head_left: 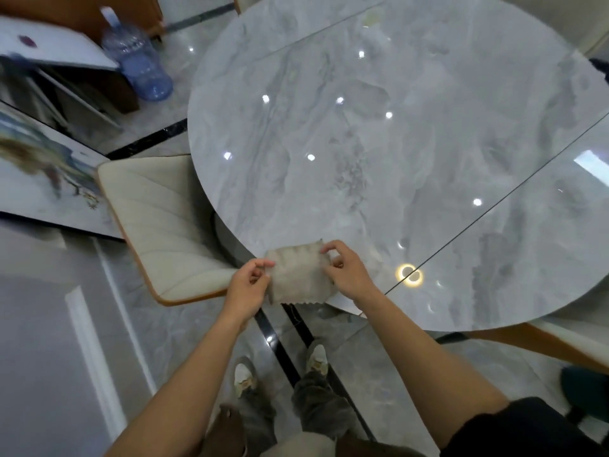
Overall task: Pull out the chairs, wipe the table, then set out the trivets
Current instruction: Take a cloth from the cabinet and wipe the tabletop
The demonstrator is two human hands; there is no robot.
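My left hand and right hand pinch the grey cloth at the near bench edge. A cream chair sits left, a blue bottle far left.

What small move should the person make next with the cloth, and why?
Probably lower the cloth flat onto the table at its near edge and start wiping. The left hand and right hand each pinch a side of it just above that edge, and the chair on the left already looks pulled out.
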